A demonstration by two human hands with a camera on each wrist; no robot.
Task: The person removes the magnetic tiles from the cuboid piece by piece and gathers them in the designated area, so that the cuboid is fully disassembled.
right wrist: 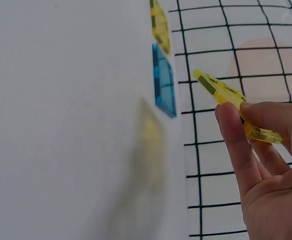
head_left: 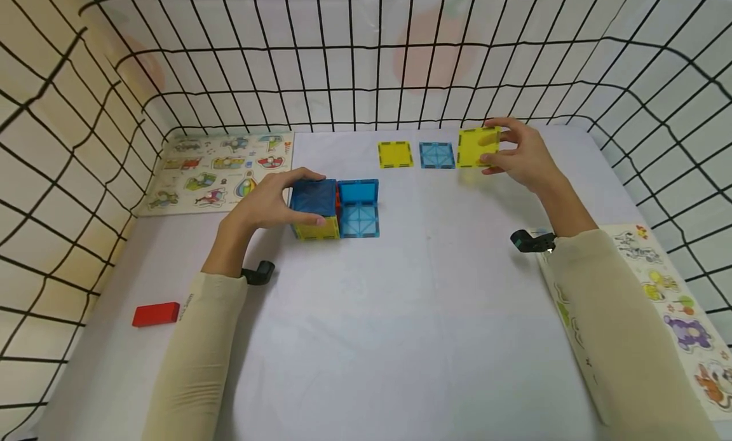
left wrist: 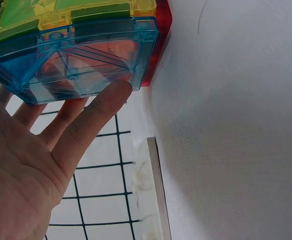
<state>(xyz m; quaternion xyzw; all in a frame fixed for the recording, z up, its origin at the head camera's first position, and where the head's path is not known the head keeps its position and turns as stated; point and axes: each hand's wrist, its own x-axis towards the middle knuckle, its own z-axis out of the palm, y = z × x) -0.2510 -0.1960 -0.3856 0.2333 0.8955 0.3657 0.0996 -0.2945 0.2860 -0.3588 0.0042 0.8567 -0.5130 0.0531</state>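
Observation:
My left hand (head_left: 258, 203) spans a small cube of translucent magnetic tiles (head_left: 313, 198), thumb at its front face and fingers at its back. The cube has a blue top, a yellow front and a red side, and the left wrist view shows its blue face (left wrist: 71, 70) up close. Joined to its right are a flat blue tile (head_left: 359, 221) and an upright blue tile (head_left: 358, 190). My right hand (head_left: 527, 156) pinches a yellow magnetic tile (head_left: 473, 147) between thumb and fingers, held above the table with its shadow below.
A flat yellow tile (head_left: 395, 154) and a blue tile (head_left: 437, 156) lie at the back. Picture boards lie at the left (head_left: 220, 168) and under the right sleeve (head_left: 680, 301). A red block (head_left: 155, 314) sits at the left. Black wire mesh (head_left: 351, 53) surrounds the table.

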